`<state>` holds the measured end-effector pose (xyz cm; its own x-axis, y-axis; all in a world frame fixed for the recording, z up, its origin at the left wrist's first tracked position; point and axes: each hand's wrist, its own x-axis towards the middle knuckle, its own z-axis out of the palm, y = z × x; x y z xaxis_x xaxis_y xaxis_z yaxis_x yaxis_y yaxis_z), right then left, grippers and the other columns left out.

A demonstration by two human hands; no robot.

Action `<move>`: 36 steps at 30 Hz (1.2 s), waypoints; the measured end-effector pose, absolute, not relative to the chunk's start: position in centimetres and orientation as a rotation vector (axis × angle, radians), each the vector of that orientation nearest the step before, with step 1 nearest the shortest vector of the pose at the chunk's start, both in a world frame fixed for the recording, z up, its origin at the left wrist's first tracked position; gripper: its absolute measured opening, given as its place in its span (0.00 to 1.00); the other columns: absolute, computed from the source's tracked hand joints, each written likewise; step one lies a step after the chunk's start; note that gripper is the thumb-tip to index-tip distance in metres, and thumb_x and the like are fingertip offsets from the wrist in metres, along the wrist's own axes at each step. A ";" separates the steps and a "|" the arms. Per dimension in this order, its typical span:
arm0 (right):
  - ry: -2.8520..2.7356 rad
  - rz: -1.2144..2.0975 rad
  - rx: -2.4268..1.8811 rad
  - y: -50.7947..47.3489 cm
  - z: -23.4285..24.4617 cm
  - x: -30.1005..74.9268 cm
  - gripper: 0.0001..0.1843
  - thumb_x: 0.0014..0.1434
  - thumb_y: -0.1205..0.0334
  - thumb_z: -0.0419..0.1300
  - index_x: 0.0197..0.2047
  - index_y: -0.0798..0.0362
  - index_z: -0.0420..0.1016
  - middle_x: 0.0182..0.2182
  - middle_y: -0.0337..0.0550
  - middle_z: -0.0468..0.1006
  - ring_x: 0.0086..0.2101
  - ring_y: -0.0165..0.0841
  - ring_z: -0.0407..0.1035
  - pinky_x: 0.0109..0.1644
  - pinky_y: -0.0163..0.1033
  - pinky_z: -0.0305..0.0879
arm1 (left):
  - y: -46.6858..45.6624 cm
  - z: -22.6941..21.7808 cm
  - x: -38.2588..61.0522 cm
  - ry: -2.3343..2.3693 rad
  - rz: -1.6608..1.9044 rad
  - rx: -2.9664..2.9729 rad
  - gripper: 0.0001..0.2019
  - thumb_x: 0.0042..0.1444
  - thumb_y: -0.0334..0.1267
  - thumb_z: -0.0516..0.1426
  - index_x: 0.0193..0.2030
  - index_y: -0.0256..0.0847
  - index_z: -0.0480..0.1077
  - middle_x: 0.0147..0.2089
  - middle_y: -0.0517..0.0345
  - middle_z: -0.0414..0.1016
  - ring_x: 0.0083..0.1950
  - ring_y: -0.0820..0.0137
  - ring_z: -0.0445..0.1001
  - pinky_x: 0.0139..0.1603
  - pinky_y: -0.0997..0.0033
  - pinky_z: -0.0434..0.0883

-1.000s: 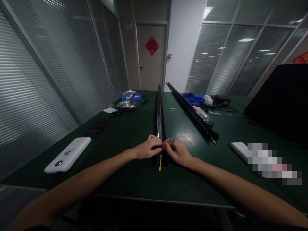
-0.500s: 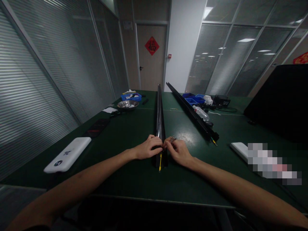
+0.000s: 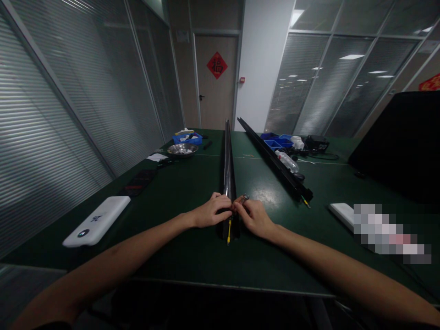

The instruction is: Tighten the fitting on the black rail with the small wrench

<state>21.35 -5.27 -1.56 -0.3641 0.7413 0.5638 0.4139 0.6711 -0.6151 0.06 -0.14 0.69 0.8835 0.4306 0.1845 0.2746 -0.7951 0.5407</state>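
Observation:
A long black rail (image 3: 228, 160) lies lengthwise on the green table (image 3: 192, 192), its near end toward me. My left hand (image 3: 215, 211) grips that rail from the left, close to the near end. From the other side, my right hand (image 3: 255, 216) is closed in a pinch at the rail, its fingertips almost meeting the left ones. A small shiny metal piece (image 3: 245, 197) shows above the right fingers; its kind is unclear, and what lies between the fingertips is hidden. Out of the rail's end comes a short yellow wire (image 3: 229, 230) with a metal terminal.
A second black rail (image 3: 275, 158) lies slantwise to the right, beside a plastic bottle (image 3: 287, 162) and blue bins (image 3: 277, 143). Leftward are a white case (image 3: 99, 220), a dark phone-like slab (image 3: 139, 182), a metal bowl (image 3: 182, 150) and a blue tray (image 3: 187, 139). A black monitor-like panel (image 3: 398, 142) stands right.
The small metal piece at my right fingers has turned slightly and shifted a little left. My left hand and the rail stay where they were.

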 end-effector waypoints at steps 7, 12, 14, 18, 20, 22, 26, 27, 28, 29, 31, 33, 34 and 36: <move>-2.020 0.459 -0.945 -5.1 -1.8 21.4 0.17 0.74 0.57 0.49 0.40 0.54 0.75 0.33 0.46 0.79 0.32 0.35 0.74 0.40 0.39 0.69 | -0.1 0.5 0.0 0.511 0.414 2.540 0.09 0.71 0.40 0.51 0.48 0.42 0.71 0.48 0.56 0.75 0.54 0.62 0.69 0.62 0.59 0.53; -2.019 0.451 -0.959 -5.2 -1.7 21.3 0.18 0.74 0.56 0.50 0.39 0.55 0.75 0.31 0.46 0.79 0.31 0.34 0.73 0.38 0.38 0.69 | -0.1 0.6 0.1 0.515 0.425 2.537 0.10 0.70 0.41 0.51 0.48 0.42 0.71 0.48 0.55 0.76 0.54 0.61 0.69 0.63 0.59 0.54; -2.019 0.457 -0.954 -5.2 -1.6 21.4 0.18 0.74 0.56 0.50 0.39 0.55 0.76 0.31 0.46 0.79 0.31 0.34 0.73 0.38 0.38 0.69 | -0.1 0.6 0.1 0.518 0.425 2.527 0.10 0.70 0.41 0.51 0.48 0.43 0.72 0.49 0.55 0.76 0.54 0.61 0.69 0.63 0.58 0.54; -2.025 0.453 -0.950 -5.1 -1.6 21.4 0.18 0.74 0.55 0.50 0.38 0.54 0.76 0.30 0.44 0.79 0.30 0.34 0.73 0.37 0.37 0.68 | -0.1 0.6 0.0 0.518 0.420 2.528 0.10 0.71 0.41 0.51 0.50 0.44 0.71 0.50 0.55 0.75 0.55 0.61 0.69 0.63 0.58 0.54; -2.027 0.453 -0.948 -5.1 -1.6 21.4 0.18 0.74 0.55 0.50 0.38 0.54 0.76 0.30 0.44 0.78 0.30 0.34 0.73 0.36 0.37 0.67 | 0.0 0.4 -0.1 0.517 0.412 2.532 0.10 0.71 0.42 0.51 0.50 0.44 0.71 0.50 0.56 0.75 0.55 0.61 0.69 0.63 0.59 0.54; -2.029 0.450 -0.946 -5.2 -1.6 21.4 0.18 0.74 0.56 0.51 0.37 0.54 0.76 0.30 0.44 0.78 0.29 0.34 0.73 0.36 0.37 0.67 | 0.1 0.3 -0.2 0.518 0.407 2.536 0.11 0.71 0.43 0.50 0.50 0.44 0.71 0.50 0.56 0.75 0.55 0.61 0.69 0.63 0.59 0.54; -2.026 0.438 -0.952 -5.1 -1.7 21.5 0.18 0.74 0.55 0.51 0.37 0.54 0.76 0.29 0.43 0.77 0.28 0.33 0.71 0.34 0.36 0.65 | 0.2 0.2 -0.2 0.513 0.412 2.543 0.11 0.72 0.43 0.50 0.51 0.43 0.72 0.50 0.55 0.75 0.55 0.61 0.69 0.63 0.58 0.53; -2.026 0.436 -0.952 -5.0 -1.7 21.5 0.19 0.74 0.55 0.51 0.37 0.54 0.76 0.28 0.42 0.77 0.28 0.33 0.71 0.34 0.36 0.65 | 0.2 0.2 -0.2 0.509 0.411 2.544 0.11 0.72 0.42 0.50 0.50 0.43 0.72 0.50 0.55 0.75 0.55 0.61 0.69 0.63 0.58 0.53; -2.027 0.434 -0.950 -5.0 -1.7 21.5 0.19 0.74 0.55 0.51 0.37 0.54 0.76 0.28 0.42 0.77 0.28 0.33 0.71 0.34 0.36 0.65 | 0.2 0.2 -0.2 0.506 0.408 2.543 0.11 0.72 0.42 0.50 0.50 0.43 0.72 0.50 0.55 0.75 0.54 0.61 0.69 0.63 0.58 0.53; -2.029 0.431 -0.944 -5.0 -1.7 21.5 0.19 0.74 0.55 0.51 0.37 0.55 0.76 0.27 0.41 0.76 0.28 0.32 0.71 0.34 0.36 0.65 | 0.2 0.3 -0.2 0.503 0.408 2.544 0.10 0.72 0.41 0.50 0.50 0.43 0.72 0.50 0.55 0.75 0.54 0.61 0.69 0.63 0.58 0.53; -2.034 0.430 -0.919 -5.0 -1.6 21.6 0.18 0.74 0.56 0.51 0.37 0.55 0.77 0.28 0.41 0.77 0.29 0.32 0.71 0.36 0.36 0.66 | 0.2 0.3 -0.1 0.501 0.411 2.545 0.10 0.72 0.40 0.51 0.49 0.43 0.72 0.49 0.56 0.75 0.54 0.62 0.69 0.63 0.59 0.53; -2.038 0.439 -0.895 -5.1 -1.5 21.6 0.17 0.74 0.56 0.51 0.38 0.54 0.77 0.30 0.42 0.77 0.31 0.33 0.72 0.38 0.36 0.67 | 0.1 0.4 -0.1 0.499 0.415 2.545 0.10 0.71 0.40 0.51 0.50 0.43 0.72 0.49 0.56 0.75 0.54 0.62 0.69 0.63 0.59 0.53; -2.040 0.448 -0.886 -5.1 -1.5 21.6 0.17 0.74 0.56 0.51 0.38 0.54 0.77 0.31 0.42 0.78 0.32 0.33 0.73 0.39 0.37 0.67 | 0.1 0.3 -0.1 0.499 0.414 2.545 0.10 0.71 0.40 0.51 0.50 0.43 0.72 0.50 0.55 0.75 0.55 0.62 0.69 0.63 0.59 0.53; -2.043 0.472 -0.872 -5.1 -1.4 21.6 0.17 0.74 0.57 0.51 0.39 0.54 0.77 0.32 0.43 0.78 0.33 0.33 0.73 0.40 0.37 0.67 | 0.2 0.2 -0.1 0.500 0.412 2.544 0.10 0.72 0.41 0.50 0.51 0.44 0.72 0.50 0.55 0.75 0.55 0.62 0.69 0.62 0.59 0.54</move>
<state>21.56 -5.09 -1.43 -0.4017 0.7271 0.5568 0.4090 0.6864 -0.6012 -0.15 0.18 0.23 0.8859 0.4229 0.1905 0.2678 -0.8016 0.5345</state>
